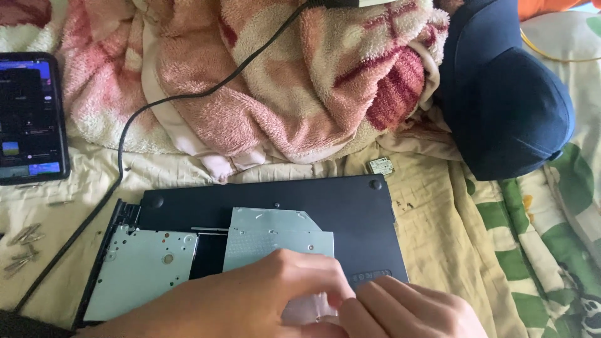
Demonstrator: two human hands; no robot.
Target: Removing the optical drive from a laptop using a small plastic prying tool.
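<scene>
A black laptop [350, 206] lies upside down on the bed with its bottom partly uncovered. A silver optical drive [269, 235] rests across the open bay. Beside it, at the left, sits a second silver metal part [141, 269]. My left hand [238, 300] lies flat on the near end of the drive, fingers pressing down on it. My right hand [413, 310] touches the drive's near right corner with its fingertips, next to the left hand. The near edge of the drive is hidden under both hands.
Several loose screws [22, 247] lie at the left edge. A lit smartphone [28, 119] rests at the far left. A black cable [125, 144] runs from the top down the left. A pink blanket [250, 75], a dark blue cap [507, 100] and a small chip [380, 166] lie behind.
</scene>
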